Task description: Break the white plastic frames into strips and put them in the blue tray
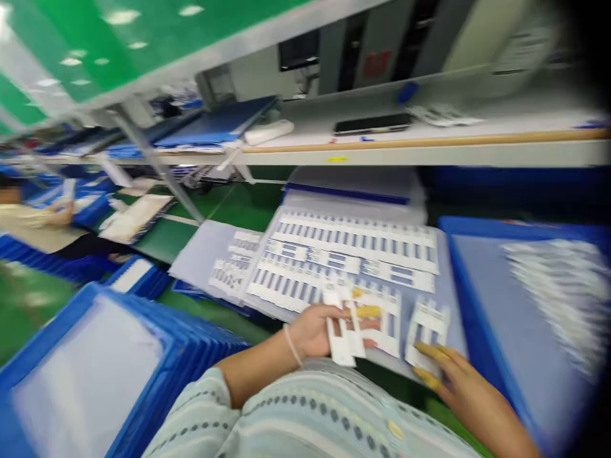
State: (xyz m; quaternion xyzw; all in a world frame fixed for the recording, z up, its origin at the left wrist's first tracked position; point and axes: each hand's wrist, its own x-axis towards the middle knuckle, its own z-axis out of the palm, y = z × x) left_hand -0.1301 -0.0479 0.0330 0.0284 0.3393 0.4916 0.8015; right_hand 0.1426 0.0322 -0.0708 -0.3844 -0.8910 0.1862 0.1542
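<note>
- At least two white slotted pieces (342, 337) are held in the left hand (317, 331); its fingers are half curled beneath them, with the thumb laid against their near side.
- The right hand (463, 372) is noted between 3 and 4 o'clock of the left; its fingers are slightly parted and extended, with tips set on a white cluster (427, 324). Whether anything is pinched there cannot be told.
- Yellow finger covers (368, 312) are worn on both hands.
- A pale sheet (450, 286) is found at 1 o'clock of the left hand, with white strips (358, 238) laid out on it in rows.
- A blue tray (470, 312), in which further white parts (558, 286) are contained, is seen towards 3 o'clock.
- Stacked blue trays (167, 350) are observed towards 9 o'clock.
- A co-worker's hand (62, 213) is partly seen at 10 o'clock, blurred.
</note>
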